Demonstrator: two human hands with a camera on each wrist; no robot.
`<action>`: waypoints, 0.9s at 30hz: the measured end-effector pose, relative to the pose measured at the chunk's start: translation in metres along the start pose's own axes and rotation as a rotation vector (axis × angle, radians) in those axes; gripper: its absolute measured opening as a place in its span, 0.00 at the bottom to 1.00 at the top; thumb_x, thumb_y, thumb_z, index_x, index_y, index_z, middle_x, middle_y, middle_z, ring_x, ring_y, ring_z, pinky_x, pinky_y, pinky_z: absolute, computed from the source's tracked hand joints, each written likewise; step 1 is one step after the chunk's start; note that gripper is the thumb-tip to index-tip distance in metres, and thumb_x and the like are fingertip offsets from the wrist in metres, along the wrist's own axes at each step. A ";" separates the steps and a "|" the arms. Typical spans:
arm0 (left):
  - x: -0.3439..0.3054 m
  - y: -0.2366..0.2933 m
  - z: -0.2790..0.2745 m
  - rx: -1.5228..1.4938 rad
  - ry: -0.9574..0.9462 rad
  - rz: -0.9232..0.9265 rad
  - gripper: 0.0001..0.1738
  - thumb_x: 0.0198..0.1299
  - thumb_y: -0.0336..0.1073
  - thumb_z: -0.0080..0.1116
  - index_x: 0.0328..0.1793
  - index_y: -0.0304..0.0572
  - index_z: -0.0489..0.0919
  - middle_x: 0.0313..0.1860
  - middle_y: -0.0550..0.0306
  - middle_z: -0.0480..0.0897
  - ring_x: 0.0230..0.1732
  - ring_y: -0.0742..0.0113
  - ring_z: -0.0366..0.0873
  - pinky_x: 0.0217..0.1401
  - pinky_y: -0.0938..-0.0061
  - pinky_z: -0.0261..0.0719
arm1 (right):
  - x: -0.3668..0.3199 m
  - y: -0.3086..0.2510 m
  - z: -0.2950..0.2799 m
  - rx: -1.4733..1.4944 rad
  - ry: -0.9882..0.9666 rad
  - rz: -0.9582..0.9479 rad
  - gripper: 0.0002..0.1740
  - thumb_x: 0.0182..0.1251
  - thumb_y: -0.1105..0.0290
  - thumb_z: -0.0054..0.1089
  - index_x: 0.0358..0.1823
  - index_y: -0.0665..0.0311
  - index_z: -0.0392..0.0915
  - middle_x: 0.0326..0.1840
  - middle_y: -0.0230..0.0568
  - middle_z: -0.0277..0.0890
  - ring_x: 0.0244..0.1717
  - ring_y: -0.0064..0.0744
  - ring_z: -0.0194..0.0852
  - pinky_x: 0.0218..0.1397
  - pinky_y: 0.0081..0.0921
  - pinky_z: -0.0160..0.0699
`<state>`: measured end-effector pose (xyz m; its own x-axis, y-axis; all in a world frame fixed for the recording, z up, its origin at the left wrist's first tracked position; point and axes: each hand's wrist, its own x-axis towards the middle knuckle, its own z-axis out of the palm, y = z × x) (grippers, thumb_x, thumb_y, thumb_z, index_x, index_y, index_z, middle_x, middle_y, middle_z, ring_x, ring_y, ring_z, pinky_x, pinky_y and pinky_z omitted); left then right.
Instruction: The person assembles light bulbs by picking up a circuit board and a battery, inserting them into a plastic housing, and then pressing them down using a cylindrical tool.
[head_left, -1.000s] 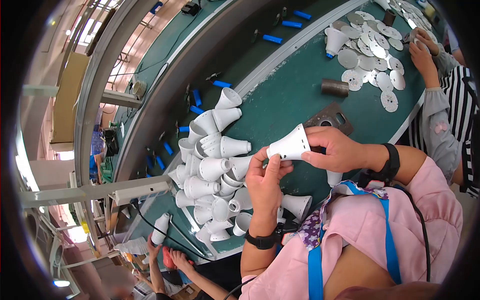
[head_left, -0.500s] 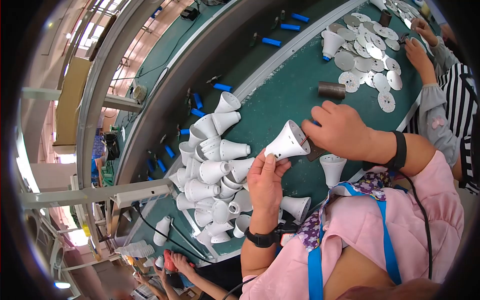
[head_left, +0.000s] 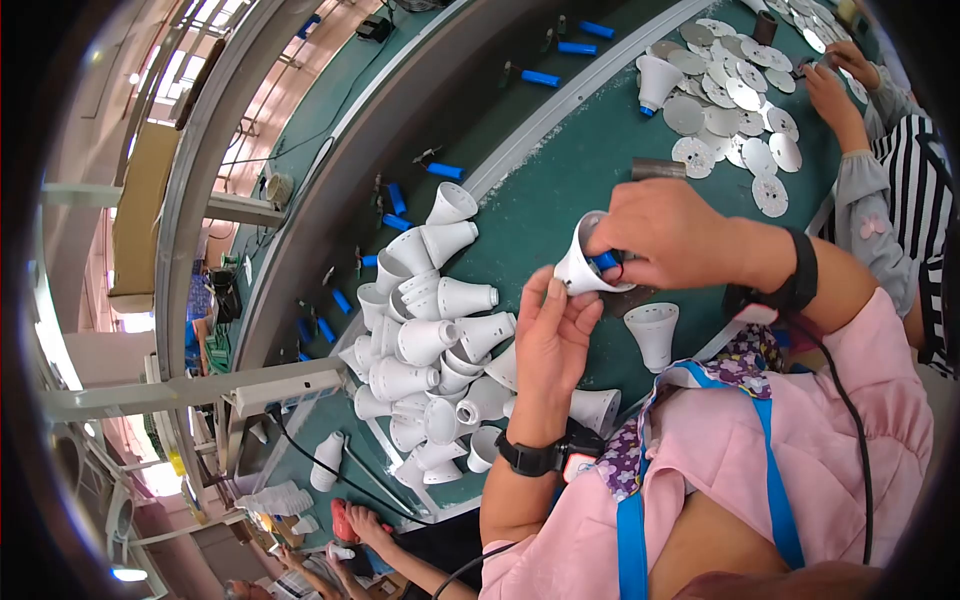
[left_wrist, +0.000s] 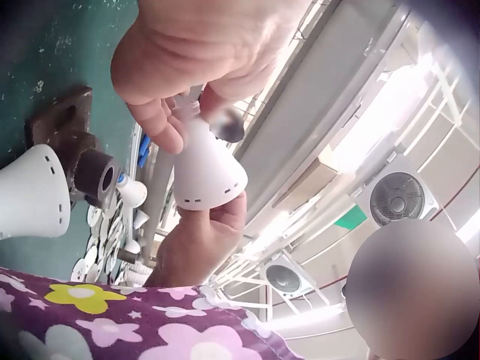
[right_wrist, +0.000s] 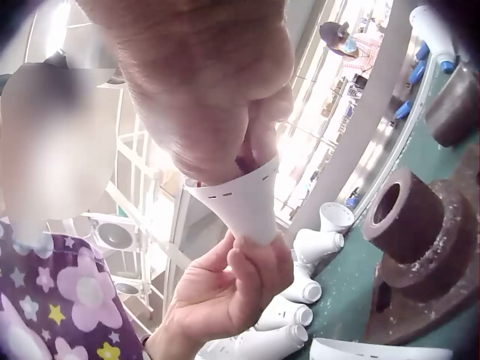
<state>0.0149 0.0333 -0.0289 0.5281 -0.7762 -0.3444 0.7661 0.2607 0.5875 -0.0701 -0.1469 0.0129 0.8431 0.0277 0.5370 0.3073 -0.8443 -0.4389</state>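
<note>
In the head view, my left hand [head_left: 552, 335] pinches a white plastic lamp cone [head_left: 578, 262] near its narrow end, with its wide mouth facing my right hand [head_left: 680, 235]. The right fingers reach into that mouth, holding a blue cylindrical battery [head_left: 606, 261] partly hidden by them and the rim. A thin wire shows beside it. From the left wrist, the slots around the wide rim of the cone [left_wrist: 206, 172] are visible. The right wrist view has the right fingertips hidden inside the cone [right_wrist: 247, 210], and the left fingers around its lower end.
White cones [head_left: 430, 340] lie piled left of my hands; a single cone [head_left: 652, 335] stands near my body. A brown metal fixture [right_wrist: 409, 217] and dark tube [head_left: 658, 168] are on the green table. Metal discs [head_left: 720, 105] spread near another person's hands [head_left: 835, 100].
My right hand left the cone's rim, came back with the blue battery and moved it into the wide mouth. The left hand kept its hold, shifting slightly right and up with the cone.
</note>
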 end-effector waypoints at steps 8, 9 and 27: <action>0.026 -0.014 0.022 0.795 -0.154 0.015 0.24 0.56 0.25 0.55 0.60 0.35 0.66 0.48 0.55 0.74 0.40 0.71 0.79 0.41 0.81 0.79 | 0.007 0.014 -0.030 -0.172 -0.319 -0.040 0.07 0.44 0.67 0.62 0.28 0.56 0.76 0.22 0.37 0.73 0.31 0.40 0.72 0.28 0.35 0.71; 0.030 -0.019 0.023 0.795 -0.156 0.014 0.24 0.56 0.25 0.55 0.60 0.35 0.66 0.48 0.55 0.74 0.40 0.71 0.79 0.41 0.81 0.79 | 0.007 0.015 -0.030 -0.216 -0.379 -0.062 0.08 0.44 0.68 0.62 0.28 0.56 0.76 0.22 0.36 0.74 0.32 0.40 0.72 0.28 0.34 0.72; 0.038 -0.046 0.013 0.908 -0.094 0.056 0.23 0.48 0.25 0.60 0.52 0.37 0.68 0.46 0.54 0.76 0.46 0.67 0.76 0.43 0.75 0.77 | 0.004 0.009 -0.026 -0.364 -0.553 -0.060 0.12 0.37 0.68 0.60 0.27 0.61 0.74 0.19 0.34 0.75 0.24 0.34 0.74 0.21 0.28 0.71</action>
<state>-0.0047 -0.0155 -0.0595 0.4931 -0.8300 -0.2606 0.1373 -0.2216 0.9654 -0.0752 -0.1684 0.0293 0.9612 0.2689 0.0620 0.2739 -0.9570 -0.0960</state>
